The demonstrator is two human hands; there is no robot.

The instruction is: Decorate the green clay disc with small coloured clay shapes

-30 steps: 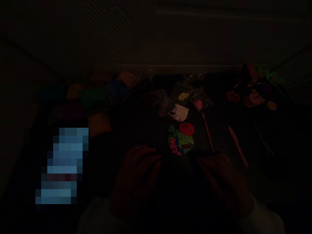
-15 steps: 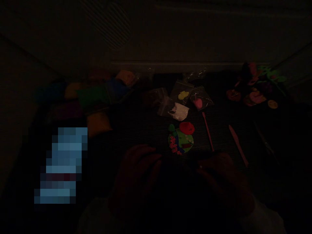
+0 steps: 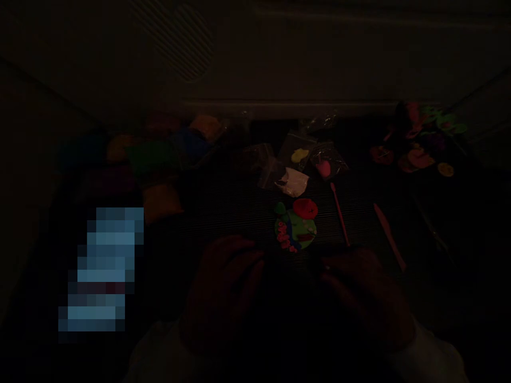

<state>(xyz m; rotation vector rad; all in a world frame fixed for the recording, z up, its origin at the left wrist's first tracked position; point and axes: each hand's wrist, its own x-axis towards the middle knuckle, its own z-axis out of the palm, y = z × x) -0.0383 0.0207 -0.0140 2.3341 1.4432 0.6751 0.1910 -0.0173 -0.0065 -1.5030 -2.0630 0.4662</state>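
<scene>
In dim light, my left hand [image 3: 225, 287] rests on the dark table with its fingers loosely curved and apart, nothing visible in it. Across from it, my right hand [image 3: 365, 292] has thumb and forefinger pinched together around a tiny pale speck, too small to name. Between and beyond the hands lies a round green clay disc [image 3: 301, 226] with a blue strip, pink flower shapes and a brown piece. A red oval clay piece [image 3: 305, 208] and a dark green lump [image 3: 280, 208] sit at its far edge. Just past my right fingers is a thin pink modelling tool [image 3: 340, 215].
A pink plastic knife [image 3: 389, 236] lies at right. Small bags hold white clay [image 3: 295, 182], yellow clay [image 3: 299, 155] and pink clay [image 3: 323, 168]. Coloured clay packs [image 3: 154, 159] pile up at left, near a pixelated bright screen [image 3: 101, 266]. Clay figures [image 3: 419, 157] stand far right.
A pale speck shows at my right fingertips now and half a second ago, but not clearly a second ago. Both hands have hardly moved; the view shifts slightly.
</scene>
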